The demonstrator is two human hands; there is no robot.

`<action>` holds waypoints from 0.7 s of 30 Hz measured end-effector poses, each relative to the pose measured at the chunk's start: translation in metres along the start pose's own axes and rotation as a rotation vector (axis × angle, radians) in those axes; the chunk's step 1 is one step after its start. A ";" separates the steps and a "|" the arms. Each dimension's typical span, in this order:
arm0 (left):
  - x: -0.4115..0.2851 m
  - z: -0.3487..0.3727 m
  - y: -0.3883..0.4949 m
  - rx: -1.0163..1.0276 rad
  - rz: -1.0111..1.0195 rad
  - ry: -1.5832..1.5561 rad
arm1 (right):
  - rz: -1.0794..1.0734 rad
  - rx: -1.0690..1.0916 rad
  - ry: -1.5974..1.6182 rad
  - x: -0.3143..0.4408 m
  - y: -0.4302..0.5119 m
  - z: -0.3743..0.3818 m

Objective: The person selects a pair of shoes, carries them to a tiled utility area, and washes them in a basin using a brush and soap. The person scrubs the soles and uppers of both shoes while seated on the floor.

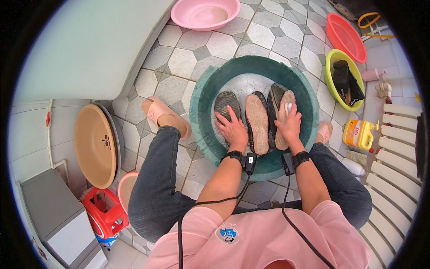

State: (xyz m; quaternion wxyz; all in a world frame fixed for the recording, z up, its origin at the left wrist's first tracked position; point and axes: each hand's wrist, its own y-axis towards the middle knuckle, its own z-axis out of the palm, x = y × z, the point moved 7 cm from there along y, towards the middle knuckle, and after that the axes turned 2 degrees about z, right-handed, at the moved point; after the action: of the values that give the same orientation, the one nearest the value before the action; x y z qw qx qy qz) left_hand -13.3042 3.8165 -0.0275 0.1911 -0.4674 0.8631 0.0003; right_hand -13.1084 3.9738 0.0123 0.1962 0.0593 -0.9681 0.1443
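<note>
A large green plastic tub (208, 134) holds soapy water (247, 80) and several shoes. My left hand (233, 131) rests with spread fingers on a dark shoe sole (226, 99) at the tub's left side. In the middle lies a shoe with a pale ribbed sole (257, 124) facing up, a black shoe edge beside it. My right hand (289, 126) grips a small white object (288, 107), too covered to name, against another pale sole (281, 139). A black shoe (277, 95) lies just left of that sole.
Around the tub are a pink basin (205, 15), a red basin (346, 37), a lime basin (327, 79) with dark items, and a yellow jug (357, 134). A white slatted radiator (396, 161) stands at right, tan basins (94, 148) and a red stool (104, 212) at left. Cables trail from both wrists.
</note>
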 end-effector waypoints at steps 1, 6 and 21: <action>0.000 0.003 0.000 -0.008 -0.005 0.022 | -0.030 -0.011 0.052 -0.004 0.005 -0.002; 0.003 0.011 0.007 0.158 -0.070 0.064 | -0.088 -0.008 0.388 -0.028 0.020 -0.003; 0.024 -0.061 -0.005 0.018 -0.166 -0.544 | -0.064 -0.083 0.432 0.024 -0.004 -0.038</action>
State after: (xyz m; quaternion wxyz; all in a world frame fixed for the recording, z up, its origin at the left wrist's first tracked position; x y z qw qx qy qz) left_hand -13.3316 3.7831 0.0217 0.4195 -0.5176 0.7387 0.1023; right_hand -13.1158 3.9802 0.0564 0.4056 0.0497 -0.9063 0.1075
